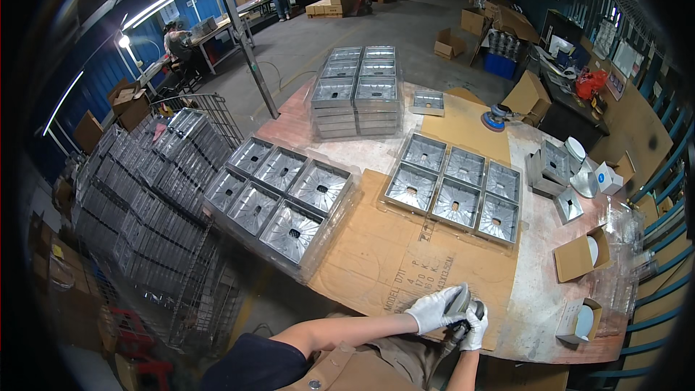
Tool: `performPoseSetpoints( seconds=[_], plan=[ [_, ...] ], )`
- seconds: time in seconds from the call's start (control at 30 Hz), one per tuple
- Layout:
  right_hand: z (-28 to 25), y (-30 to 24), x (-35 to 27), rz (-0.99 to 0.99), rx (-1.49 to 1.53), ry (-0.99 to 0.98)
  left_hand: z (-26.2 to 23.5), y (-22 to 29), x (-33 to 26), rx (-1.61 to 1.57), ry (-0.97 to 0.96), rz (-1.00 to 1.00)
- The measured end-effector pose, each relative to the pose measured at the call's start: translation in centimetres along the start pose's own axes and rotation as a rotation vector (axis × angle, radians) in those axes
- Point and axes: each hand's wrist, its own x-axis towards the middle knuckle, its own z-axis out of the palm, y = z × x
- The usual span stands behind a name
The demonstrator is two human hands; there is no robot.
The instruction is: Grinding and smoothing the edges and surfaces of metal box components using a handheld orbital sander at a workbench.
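Note:
Both my hands wear white gloves and meet at the near edge of the workbench. My left hand (pixel 433 309) and my right hand (pixel 474 326) are closed together around a small dark grey object (pixel 460 313); what it is cannot be made out. They hover over a flattened sheet of brown cardboard (pixel 391 246) covering the bench. Beyond them lie two flat groups of square shiny metal trays (pixel 454 190) with centre holes, another group of trays (pixel 279 192) to the left, and a taller stack of trays (pixel 356 90) at the far side.
A wire cage (pixel 156 195) full of the same metal trays stands left of the bench. Small open cardboard boxes (pixel 579 255) and loose metal parts (pixel 557 170) sit at the right edge. A blue round sander (pixel 495 119) rests at the far right. Other people work at benches in the background.

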Motion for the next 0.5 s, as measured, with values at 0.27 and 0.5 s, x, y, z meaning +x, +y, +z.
performPoseSetpoints(
  seconds=[0.27,0.5],
  plan=[
    [-0.26,0.23,0.17,0.006,-0.019,0.014,0.09,-0.03,0.07,0.012,-0.010,-0.010],
    [-0.47,0.47,0.26,-0.006,-0.015,0.013,0.17,-0.11,0.01,-0.011,0.010,0.011]
  ],
)
